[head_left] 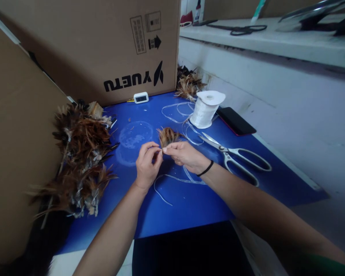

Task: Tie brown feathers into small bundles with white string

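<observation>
My right hand (pixel 186 155) pinches the stem end of a small bundle of brown feathers (pixel 167 136) over the blue mat (pixel 178 207). My left hand (pixel 147 163) meets it fingertip to fingertip, fingers pinched on the same stems. A thin white ribbon (pixel 172 180) runs from under the hands across the mat and loops back toward a white spool (pixel 205 108). I cannot tell whether either hand also grips the ribbon. A black band sits on my right wrist.
A big pile of brown feathers (pixel 80 153) lies at the left. Scissors (pixel 237 157) rest right of my hands, beside a black phone (pixel 235 120). A cardboard box (pixel 103 46) and small white timer (pixel 140 97) stand behind. More feathers (pixel 188 84) lie behind the spool.
</observation>
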`<state>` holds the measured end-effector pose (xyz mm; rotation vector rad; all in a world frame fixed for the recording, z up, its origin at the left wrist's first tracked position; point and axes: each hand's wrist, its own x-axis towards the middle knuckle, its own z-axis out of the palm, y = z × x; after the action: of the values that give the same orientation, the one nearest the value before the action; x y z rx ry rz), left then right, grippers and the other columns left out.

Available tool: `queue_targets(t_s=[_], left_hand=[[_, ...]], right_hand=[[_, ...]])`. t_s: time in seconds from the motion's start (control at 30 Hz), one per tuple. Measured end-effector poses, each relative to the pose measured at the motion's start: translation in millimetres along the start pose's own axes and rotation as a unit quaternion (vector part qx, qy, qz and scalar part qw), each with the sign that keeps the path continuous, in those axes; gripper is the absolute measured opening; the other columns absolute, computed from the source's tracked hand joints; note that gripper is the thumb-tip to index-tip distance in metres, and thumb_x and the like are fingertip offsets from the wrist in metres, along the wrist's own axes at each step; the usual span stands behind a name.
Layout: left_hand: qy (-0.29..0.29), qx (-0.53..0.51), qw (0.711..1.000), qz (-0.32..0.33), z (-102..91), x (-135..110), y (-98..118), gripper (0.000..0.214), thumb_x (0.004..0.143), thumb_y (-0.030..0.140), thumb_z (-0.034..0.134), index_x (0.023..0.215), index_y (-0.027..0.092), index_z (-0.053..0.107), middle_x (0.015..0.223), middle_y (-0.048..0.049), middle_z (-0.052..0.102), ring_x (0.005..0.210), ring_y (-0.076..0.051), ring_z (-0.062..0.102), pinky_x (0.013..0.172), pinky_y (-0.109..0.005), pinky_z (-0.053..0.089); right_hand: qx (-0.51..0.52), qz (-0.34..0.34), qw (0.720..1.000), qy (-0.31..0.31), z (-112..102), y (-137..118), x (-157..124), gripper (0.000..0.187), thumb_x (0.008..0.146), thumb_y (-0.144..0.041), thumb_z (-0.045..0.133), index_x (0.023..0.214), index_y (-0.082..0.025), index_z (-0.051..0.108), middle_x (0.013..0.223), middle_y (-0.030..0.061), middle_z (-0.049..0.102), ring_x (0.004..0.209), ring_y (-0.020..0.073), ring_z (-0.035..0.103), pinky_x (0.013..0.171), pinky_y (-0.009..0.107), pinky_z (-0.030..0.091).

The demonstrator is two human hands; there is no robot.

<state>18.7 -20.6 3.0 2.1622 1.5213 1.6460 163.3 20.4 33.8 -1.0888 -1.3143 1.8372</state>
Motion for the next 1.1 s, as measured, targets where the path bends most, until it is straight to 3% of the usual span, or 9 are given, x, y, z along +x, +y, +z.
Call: queue_targets(t_s=[0.2, 0.4, 0.57, 0.7, 0.8, 0.9, 1.0, 1.1], left_hand=[[-0.019, -0.015, 1.000, 0.008, 2.0, 0.3, -0.1, 0.007, 0.082, 0.015, 0.054, 0.085, 0.017, 0.059, 0.091, -0.0050, 0.063, 0.075, -0.011, 0.063, 0.066, -0.024, 0.054], [-0.021, -0.053, 0.998, -0.026, 3.7, 2.7, 0.8, 0.005, 0.082, 0.014, 0.054, 0.084, 0.016, 0.057, 0.090, -0.0041, 0.063, 0.063, -0.007, 0.060, 0.058, -0.019, 0.051], [-0.042, -0.064, 0.996, -0.035, 4.8, 3.2, -1.2, 0.002, 0.081, 0.016, 0.055, 0.081, 0.017, 0.057, 0.086, -0.0031, 0.062, 0.068, -0.009, 0.060, 0.062, -0.021, 0.050], [-0.059, -0.098, 0.990, -0.079, 5.4, 1.9, -2.1, 0.002, 0.082, 0.018, 0.055, 0.080, 0.017, 0.056, 0.086, -0.0030, 0.062, 0.068, -0.009, 0.061, 0.063, -0.022, 0.050], [-0.082, -0.161, 0.974, -0.134, 6.7, 1.4, -2.2, 0.005, 0.082, 0.022, 0.055, 0.080, 0.017, 0.054, 0.086, -0.0029, 0.061, 0.062, -0.009, 0.060, 0.060, -0.022, 0.049], [-0.103, -0.218, 0.953, -0.186, 8.2, 2.0, -2.5, 0.009, 0.081, 0.024, 0.056, 0.078, 0.017, 0.052, 0.084, -0.0023, 0.061, 0.059, -0.009, 0.060, 0.058, -0.022, 0.049], [-0.119, -0.241, 0.935, -0.231, 8.8, 2.7, -3.5, 0.012, 0.080, 0.026, 0.057, 0.077, 0.017, 0.051, 0.076, -0.0011, 0.062, 0.058, -0.010, 0.061, 0.059, -0.024, 0.049], [-0.125, -0.243, 0.927, -0.257, 8.8, 2.4, -5.0, 0.012, 0.079, 0.027, 0.057, 0.077, 0.017, 0.051, 0.072, -0.0006, 0.062, 0.058, -0.012, 0.062, 0.059, -0.025, 0.048]], right_hand=[[0.009, 0.010, 1.000, -0.017, -2.3, 1.3, 1.0, 0.017, 0.073, -0.027, 0.061, 0.063, -0.016, 0.055, 0.040, -0.0102, 0.029, 0.037, 0.0037, 0.019, 0.038, 0.022, 0.011], [0.006, 0.016, 0.999, -0.029, -5.3, -2.8, -0.7, 0.013, 0.073, -0.024, 0.060, 0.064, -0.016, 0.055, 0.038, -0.0103, 0.029, 0.037, 0.0037, 0.019, 0.038, 0.021, 0.011], [-0.011, 0.020, 1.000, -0.018, -7.1, -6.9, -2.3, 0.010, 0.068, -0.023, 0.063, 0.064, -0.015, 0.057, 0.041, -0.0096, 0.033, 0.038, 0.0034, 0.020, 0.039, 0.023, 0.010], [-0.047, 0.006, 0.999, -0.005, -8.2, -6.6, -1.2, 0.007, 0.066, -0.021, 0.063, 0.064, -0.016, 0.058, 0.046, -0.0078, 0.041, 0.038, 0.0036, 0.023, 0.040, 0.024, 0.013], [-0.104, -0.042, 0.994, -0.004, -12.2, -4.2, 1.4, 0.004, 0.066, -0.019, 0.062, 0.066, -0.015, 0.061, 0.053, -0.0045, 0.051, 0.045, 0.0050, 0.035, 0.045, 0.023, 0.024], [-0.223, -0.112, 0.968, -0.008, -18.7, -2.8, 2.8, 0.006, 0.070, -0.021, 0.061, 0.069, -0.015, 0.063, 0.058, -0.0027, 0.055, 0.052, 0.0069, 0.041, 0.051, 0.023, 0.028], [-0.355, -0.163, 0.920, -0.005, -24.1, -4.4, 1.9, 0.010, 0.075, -0.023, 0.058, 0.073, -0.017, 0.065, 0.061, -0.0022, 0.057, 0.055, 0.0079, 0.044, 0.054, 0.024, 0.029], [-0.390, -0.181, 0.903, -0.010, -25.9, -6.7, 0.8, 0.015, 0.079, -0.025, 0.054, 0.076, -0.017, 0.067, 0.068, 0.0000, 0.062, 0.061, 0.0097, 0.051, 0.058, 0.024, 0.034]])
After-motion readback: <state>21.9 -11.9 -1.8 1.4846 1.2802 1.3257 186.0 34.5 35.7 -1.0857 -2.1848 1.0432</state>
